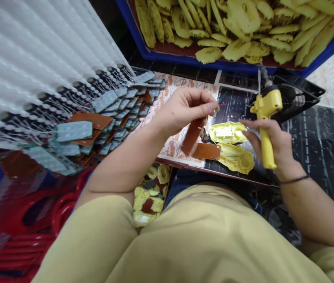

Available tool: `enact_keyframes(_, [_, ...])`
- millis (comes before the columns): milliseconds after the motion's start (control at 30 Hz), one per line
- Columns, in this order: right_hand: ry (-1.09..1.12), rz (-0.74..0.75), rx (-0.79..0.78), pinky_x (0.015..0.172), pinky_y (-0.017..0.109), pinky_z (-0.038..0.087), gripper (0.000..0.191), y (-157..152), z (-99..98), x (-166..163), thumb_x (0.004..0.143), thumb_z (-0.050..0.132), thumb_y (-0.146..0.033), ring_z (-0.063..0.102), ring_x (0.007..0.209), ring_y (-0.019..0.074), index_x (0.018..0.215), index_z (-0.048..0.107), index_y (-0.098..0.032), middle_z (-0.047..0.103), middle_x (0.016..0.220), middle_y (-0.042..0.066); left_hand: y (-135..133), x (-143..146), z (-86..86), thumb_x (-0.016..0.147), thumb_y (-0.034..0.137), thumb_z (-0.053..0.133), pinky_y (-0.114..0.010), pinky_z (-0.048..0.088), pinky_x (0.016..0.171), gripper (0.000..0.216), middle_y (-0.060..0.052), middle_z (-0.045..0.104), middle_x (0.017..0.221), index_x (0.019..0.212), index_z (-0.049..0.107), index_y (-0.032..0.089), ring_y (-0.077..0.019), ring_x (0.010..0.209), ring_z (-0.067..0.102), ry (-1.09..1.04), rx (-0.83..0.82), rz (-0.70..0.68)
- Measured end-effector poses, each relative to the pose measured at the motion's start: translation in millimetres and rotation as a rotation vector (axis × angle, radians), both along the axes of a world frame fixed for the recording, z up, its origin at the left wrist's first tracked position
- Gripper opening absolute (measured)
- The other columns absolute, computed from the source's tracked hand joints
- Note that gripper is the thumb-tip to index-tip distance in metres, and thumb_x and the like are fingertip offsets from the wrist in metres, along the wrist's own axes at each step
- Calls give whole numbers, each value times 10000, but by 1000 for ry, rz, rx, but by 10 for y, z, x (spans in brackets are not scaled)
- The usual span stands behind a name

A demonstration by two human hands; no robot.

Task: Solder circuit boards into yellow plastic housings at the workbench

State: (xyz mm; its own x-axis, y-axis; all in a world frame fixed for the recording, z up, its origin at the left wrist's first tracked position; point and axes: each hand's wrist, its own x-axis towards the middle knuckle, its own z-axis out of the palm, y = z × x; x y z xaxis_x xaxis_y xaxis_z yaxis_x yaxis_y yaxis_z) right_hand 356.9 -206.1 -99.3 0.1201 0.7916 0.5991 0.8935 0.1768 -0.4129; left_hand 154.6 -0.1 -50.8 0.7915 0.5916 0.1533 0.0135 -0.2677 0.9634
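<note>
My left hand [184, 108] is closed in a pinch on a brown circuit board [193, 134], which hangs down from the fingertips above the work board. My right hand [268, 143] is wrapped round the handle of a yellow electric screwdriver [266, 118], held upright with its tip hidden. Between the hands lie two yellow plastic shells [232, 145] and a second brown board [206, 151] flat on the work board [237, 106]. A black band sits on my right wrist.
A heap of brown circuit boards and grey keypads [102, 118] lies to the left with white wires. A blue crate [202, 59] of yellow plastic parts stands beyond. More yellow shells [151, 196] lie below by my lap. Red plastic stools [46, 212] stand lower left.
</note>
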Motion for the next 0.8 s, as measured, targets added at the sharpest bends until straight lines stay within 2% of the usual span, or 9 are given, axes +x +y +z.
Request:
enact_keyframes(67, [-3,41,-59,955,426,689,131,161,-117,215,1065,638,-317,825,1087,252,1187,677,-290,835,1222,38,91,28,-3,885,376,874,-296,621,680,209,-15,731,716,850,790,187,-188,721,756,94,78,-102])
enact_keyframes(167, [-23,73,-167,1019,460,668,113,312,-290,418,1014,659,-313,818,1043,246,1114,707,-292,838,1152,25,96,171,-130,884,220,774,-313,629,835,64,-22,786,792,873,825,183,-183,813,771,217,221,-226])
enact_keyframes(300, [-64,68,-282,1039,470,657,113,191,-355,430,1010,665,-332,807,970,238,1090,730,-284,841,1060,24,-44,388,-311,904,121,680,-344,591,1000,204,-38,845,974,988,849,197,-201,999,784,348,411,-275])
enact_keyframes(367, [-86,58,-300,992,453,669,123,45,-312,373,1032,655,-343,808,978,241,1098,742,-286,844,1064,29,-118,463,-345,901,103,673,-344,580,1019,236,-40,849,1015,1018,851,204,-204,1023,781,393,465,-302])
enact_keyframes(433, [-108,26,-254,893,401,679,129,-114,-235,295,1053,658,-352,813,957,236,1100,759,-289,847,1075,31,-173,515,-357,899,98,671,-345,576,1011,245,-44,847,1018,1031,850,201,-207,1007,777,432,492,-329])
enact_keyframes(567, [-94,-51,-81,690,290,623,99,-476,-42,127,1039,740,-305,768,708,171,1118,800,-301,840,935,-20,-226,563,-396,895,125,675,-345,572,965,221,-50,834,998,1020,842,195,-219,975,764,501,535,-325])
enact_keyframes(667, [-119,-89,-31,615,295,601,294,-851,41,79,1005,805,-391,732,623,175,1298,789,-379,809,824,-45,-244,553,-439,911,155,667,-348,564,971,198,-52,823,1027,1017,826,204,-225,1005,753,509,602,-326])
enact_keyframes(767, [-190,-204,69,627,363,636,698,-1265,-6,136,937,833,-620,788,746,251,1567,624,-402,825,908,19,-281,524,-452,951,173,645,-359,556,994,188,-64,810,1072,1039,807,207,-228,1034,740,506,653,-316])
enact_keyframes(800, [-183,-283,98,647,387,647,758,-1381,-43,162,926,818,-674,801,797,275,1593,598,-392,829,955,47,-299,515,-449,966,178,636,-368,554,1001,187,-69,806,1083,1048,801,205,-231,1037,737,505,662,-306])
